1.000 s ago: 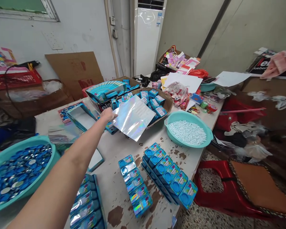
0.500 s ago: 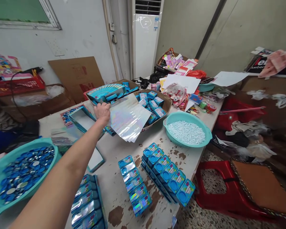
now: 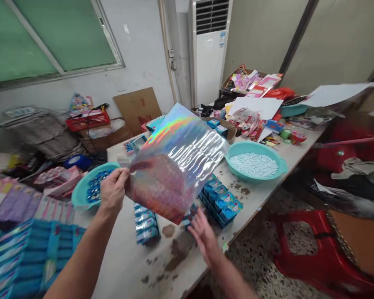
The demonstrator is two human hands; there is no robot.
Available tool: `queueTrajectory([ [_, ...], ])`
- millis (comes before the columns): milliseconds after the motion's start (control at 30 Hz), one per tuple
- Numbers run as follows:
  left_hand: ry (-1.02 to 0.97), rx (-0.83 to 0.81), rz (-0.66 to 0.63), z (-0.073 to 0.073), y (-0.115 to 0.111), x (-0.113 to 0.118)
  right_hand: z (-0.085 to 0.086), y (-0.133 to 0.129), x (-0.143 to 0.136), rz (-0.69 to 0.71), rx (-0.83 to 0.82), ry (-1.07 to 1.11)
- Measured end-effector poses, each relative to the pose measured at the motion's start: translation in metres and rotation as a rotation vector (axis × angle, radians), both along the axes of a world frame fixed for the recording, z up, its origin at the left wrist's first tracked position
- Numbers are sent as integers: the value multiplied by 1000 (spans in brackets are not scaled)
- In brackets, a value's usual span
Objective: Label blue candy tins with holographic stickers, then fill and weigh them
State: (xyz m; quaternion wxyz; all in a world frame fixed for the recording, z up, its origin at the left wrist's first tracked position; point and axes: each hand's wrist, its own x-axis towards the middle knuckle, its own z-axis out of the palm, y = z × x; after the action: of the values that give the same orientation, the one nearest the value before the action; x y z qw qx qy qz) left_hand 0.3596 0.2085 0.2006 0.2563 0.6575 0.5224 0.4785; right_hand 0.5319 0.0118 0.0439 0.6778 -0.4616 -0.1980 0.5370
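My left hand (image 3: 114, 187) pinches the left corner of a shiny holographic sheet (image 3: 180, 158), which is raised over the table and tilted. Below the sheet's lower right corner is my right hand (image 3: 202, 234), slightly blurred, its fingers spread and nothing in them. Blue printed boxes (image 3: 226, 203) stand in a row just right of the sheet, partly covered by it. Another row of blue boxes (image 3: 146, 224) sits under the sheet's lower left edge. Whether the sheet is one or several layers is hard to tell.
A turquoise basin (image 3: 283, 168) of small white pieces stands at the right, another basin (image 3: 77, 193) of blue round pieces at the left. Stacked blue boxes (image 3: 34, 253) fill the lower left. A red stool (image 3: 291, 257) is beside the table.
My left hand has lifted the shiny sheet off the boxes at the back and brought it nearer. My right hand has come into view. The view has turned left.
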Motion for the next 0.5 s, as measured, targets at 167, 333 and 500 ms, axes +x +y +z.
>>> queueTrajectory([
  [167,-84,-514,-175,-48,-134,-57,60,-13,31,-143,-10,40],
  [333,-302,-790,-321,-70,-190,-46,46,-81,38,-11,-128,-7],
  [500,-412,-855,-257,-87,-207,-19,27,-143,47,27,-203,-80],
])
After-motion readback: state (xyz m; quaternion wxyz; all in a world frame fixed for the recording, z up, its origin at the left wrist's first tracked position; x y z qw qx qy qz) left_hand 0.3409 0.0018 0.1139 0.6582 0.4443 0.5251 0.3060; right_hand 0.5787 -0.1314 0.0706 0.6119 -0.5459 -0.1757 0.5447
